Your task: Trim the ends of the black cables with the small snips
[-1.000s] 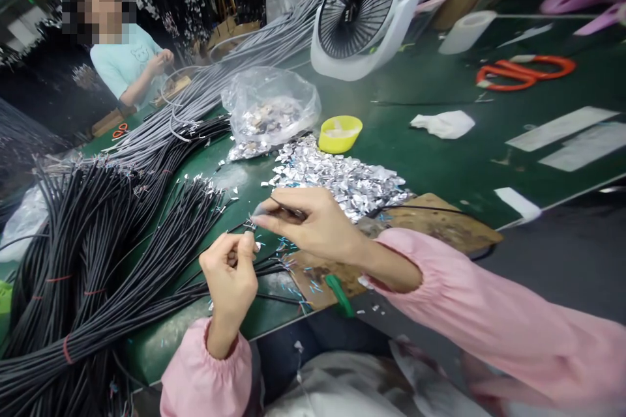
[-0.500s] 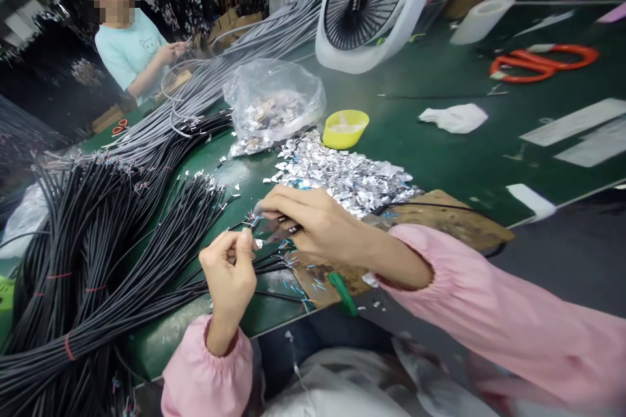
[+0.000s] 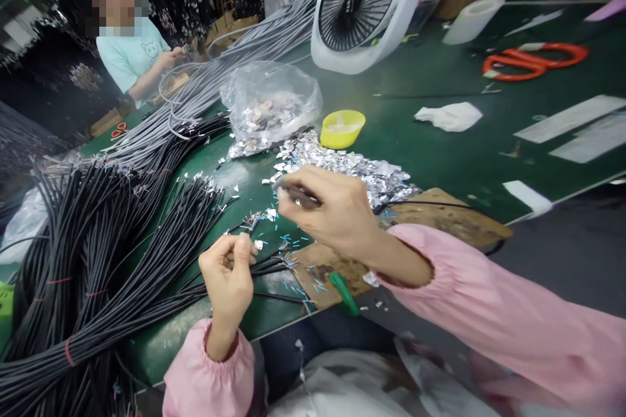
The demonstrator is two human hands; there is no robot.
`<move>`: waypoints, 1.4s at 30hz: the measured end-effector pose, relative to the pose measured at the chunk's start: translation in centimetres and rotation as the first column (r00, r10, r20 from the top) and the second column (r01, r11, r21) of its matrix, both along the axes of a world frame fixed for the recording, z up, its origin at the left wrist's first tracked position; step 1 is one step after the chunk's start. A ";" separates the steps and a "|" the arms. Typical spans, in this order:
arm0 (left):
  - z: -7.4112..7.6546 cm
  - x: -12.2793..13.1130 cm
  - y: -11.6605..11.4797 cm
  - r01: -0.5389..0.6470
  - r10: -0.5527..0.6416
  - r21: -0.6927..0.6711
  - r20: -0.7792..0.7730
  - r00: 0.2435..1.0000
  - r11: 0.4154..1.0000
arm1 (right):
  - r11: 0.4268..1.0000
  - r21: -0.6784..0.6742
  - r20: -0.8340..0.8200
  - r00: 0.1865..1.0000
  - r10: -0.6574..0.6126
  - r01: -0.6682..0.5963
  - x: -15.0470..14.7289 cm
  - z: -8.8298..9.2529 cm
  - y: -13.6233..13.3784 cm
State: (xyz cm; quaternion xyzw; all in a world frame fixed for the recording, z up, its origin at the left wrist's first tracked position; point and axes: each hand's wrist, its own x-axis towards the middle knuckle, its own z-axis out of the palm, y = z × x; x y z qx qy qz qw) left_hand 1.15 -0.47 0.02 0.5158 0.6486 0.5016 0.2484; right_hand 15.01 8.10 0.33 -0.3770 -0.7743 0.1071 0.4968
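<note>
My left hand (image 3: 227, 280) pinches a black cable (image 3: 250, 228) between thumb and fingers, close to its stripped end. Thin coloured wires fan out of that end, with a bit of foil (image 3: 271, 214) beside it. Up and to the right, my right hand (image 3: 327, 205) is closed round dark metal snips (image 3: 300, 196), mostly hidden by the fingers and apart from the cable. Below the right hand, other cable ends with coloured wires (image 3: 288, 262) lie among blue scraps by a worn brown board (image 3: 317, 267). A heap of foil scraps (image 3: 386, 179) lies just behind that hand.
Bundles of black cable (image 3: 92, 228) fill the left side, with grey cables (image 3: 235, 52) behind. A plastic bag of scraps (image 3: 271, 104), a yellow cup (image 3: 342, 129), a fan (image 3: 362, 6) and orange-handled scissors (image 3: 533, 62) stand or lie farther back. Another person (image 3: 132, 58) works across the table.
My right hand has drawn the snips away from the cable end, rightward and up, and turned. The left hand stays nearly in place with the cable. A foil piece now shows beside the wires.
</note>
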 end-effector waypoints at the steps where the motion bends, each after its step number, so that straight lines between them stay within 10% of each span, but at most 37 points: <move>1: 0.0 -0.1 0.0 -0.004 0.004 0.001 0.017 1.000 1.000 | 0.995 -0.096 -0.064 0.997 0.032 -0.038 -0.1 0.1 -0.1; 5: -0.1 -0.3 0.0 -0.009 0.008 0.011 0.064 0.998 1.000 | 0.930 -0.274 -0.206 0.960 0.192 -0.245 -0.5 0.4 -0.7; 22: -0.1 -0.1 0.5 -0.034 0.039 -0.044 0.120 0.992 0.998 | 0.907 0.200 0.037 0.928 0.371 -0.371 -0.1 0.0 -1.7; 27: -0.2 -0.1 0.4 -0.043 0.048 -0.044 0.119 0.992 0.998 | 0.957 -0.116 -0.203 0.950 0.238 -0.265 -0.6 0.1 -1.9; 32: -0.2 -0.2 0.4 -0.010 0.019 -0.065 0.136 0.991 0.998 | 0.784 -0.498 -0.370 0.908 0.195 -0.371 -1.0 0.4 -1.4; 42: -0.1 -0.2 0.3 0.019 0.002 -0.122 0.165 0.986 0.992 | 0.730 -0.533 -0.479 0.864 0.158 -0.429 -1.6 0.2 -1.5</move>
